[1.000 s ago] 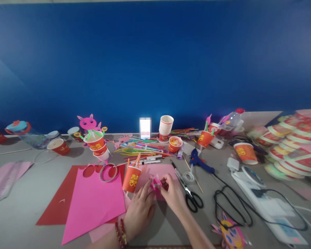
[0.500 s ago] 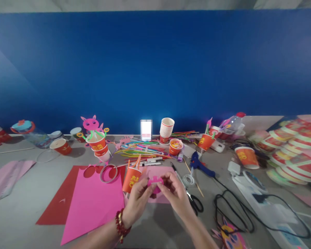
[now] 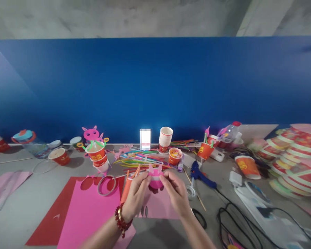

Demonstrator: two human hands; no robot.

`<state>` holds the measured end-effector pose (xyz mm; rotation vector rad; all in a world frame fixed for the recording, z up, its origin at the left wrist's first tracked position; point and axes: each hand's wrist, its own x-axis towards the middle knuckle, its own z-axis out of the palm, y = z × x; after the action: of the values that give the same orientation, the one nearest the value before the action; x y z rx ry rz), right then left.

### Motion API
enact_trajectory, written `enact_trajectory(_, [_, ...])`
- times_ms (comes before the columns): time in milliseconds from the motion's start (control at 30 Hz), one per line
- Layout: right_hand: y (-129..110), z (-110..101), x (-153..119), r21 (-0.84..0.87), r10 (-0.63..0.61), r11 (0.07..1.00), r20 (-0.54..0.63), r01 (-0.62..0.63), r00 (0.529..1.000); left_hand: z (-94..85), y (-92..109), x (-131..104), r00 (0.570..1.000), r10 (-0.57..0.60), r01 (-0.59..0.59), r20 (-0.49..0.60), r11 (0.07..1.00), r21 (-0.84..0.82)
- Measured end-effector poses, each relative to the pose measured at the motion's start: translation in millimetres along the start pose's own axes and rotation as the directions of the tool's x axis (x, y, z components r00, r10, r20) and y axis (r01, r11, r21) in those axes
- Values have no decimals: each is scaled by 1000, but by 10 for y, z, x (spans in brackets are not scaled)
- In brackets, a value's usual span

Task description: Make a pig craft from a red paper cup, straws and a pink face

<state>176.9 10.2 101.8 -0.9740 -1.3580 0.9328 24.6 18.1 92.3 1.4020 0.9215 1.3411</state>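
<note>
Between my two hands is a round magenta paper piece with two pale pink ears standing up from its top edge. My left hand, with a red bead bracelet at the wrist, pinches its left side. The right side is pinched by my right hand. Below the piece lies a light pink sheet on the table. An orange cup holding orange strips stands partly hidden behind my left hand. Left of it are a magenta sheet and a red sheet, with a tape ring on top.
Pipe cleaners, a tall cup stack and a cup of small pieces stand behind. To the right are a blue glue gun, black scissors, cables and a power strip. A decorated cup is at left.
The camera view has tilted up. The magenta piece has been raised and turned, and its ears now show upright. Both hands still grip it.
</note>
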Motion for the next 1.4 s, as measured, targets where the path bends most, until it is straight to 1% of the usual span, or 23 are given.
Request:
enact_trajectory(67, [65, -13, -16, -22, 5, 1000, -19, -5, 1000, 6, -51, 1, 1000, -8, 8, -3, 1000, 22])
enact_trajectory(167, [155, -22, -34, -30, 25, 999, -36, -26, 999, -6, -79, -2, 998, -49, 48, 49, 998, 32])
enact_trajectory(233, [225, -23, -42, -29, 52, 998, -32, -53, 998, -16, -112, -12, 995, -82, 80, 59, 996, 30])
enact_trajectory(367, [380, -22, -62, -15, 112, 994, -15, -112, 994, -13, -226, -53, 994, -105, 106, -22, 993, 59])
enact_trajectory(467, [461, -26, -84, -14, 134, 991, -18, -134, 991, 6, -277, -84, 991, -129, 131, -36, 990, 58])
enact_trajectory(533, [491, -27, -99, -57, 134, 989, -29, -136, 991, 13, -287, -95, 990, -133, 135, -39, 990, 49])
enact_trajectory(600, [512, -25, -113, -154, 79, 984, -88, -92, 993, 11, -290, -98, 990, -128, 130, -55, 991, 36])
enact_trajectory(633, [518, -23, -119, -221, 12, 974, -130, -41, 991, 7, -291, -97, 990, -126, 128, -61, 991, 30])
enact_trajectory(667, [522, -22, -125, -301, -82, 953, -167, 28, 983, 0, -294, -96, 990, -124, 126, -68, 992, 32])
enact_trajectory(700, [522, -22, -130, -389, -187, 915, -180, 105, 966, -7, -298, -96, 990, -121, 125, -74, 991, 43])
enact_trajectory(733, [518, -21, -134, -473, -288, 862, -163, 182, 944, -14, -303, -97, 990, -117, 122, -74, 991, 64])
enact_trajectory(767, [510, -21, -138, -546, -370, 800, -119, 251, 922, -21, -308, -99, 992, -109, 115, -69, 989, 91])
enact_trajectory(800, [498, -19, -140, -602, -421, 739, -62, 302, 905, -28, -314, -104, 993, -98, 105, -61, 987, 119])
enact_trajectory(833, [485, -17, -141, -639, -446, 692, -11, 337, 895, -35, -320, -110, 995, -84, 91, -51, 985, 147])
enact_trajectory(900, [457, -9, -139, -664, -450, 653, 46, 364, 892, -48, -329, -125, 999, -47, 51, -23, 977, 206])
enact_trajectory(1000, [421, 4, -129, -644, -432, 674, 55, 363, 900, -73, -339, -145, 999, 29, -34, 20, 945, 326])
enact_trajectory(1133, [386, 8, -117, -579, -411, 721, 83, 380, 908, -111, -351, -152, 988, 136, -153, 71, 867, 474])
enact_trajectory(1300, [366, -1, -116, -546, -412, 736, 109, 401, 904, -141, -361, -150, 963, 232, -268, 138, 753, 601])
enact_trajectory(1400, [363, -1, -116, -539, -427, 730, 121, 420, 896, -144, -346, -151, 949, 269, -312, 167, 708, 634])
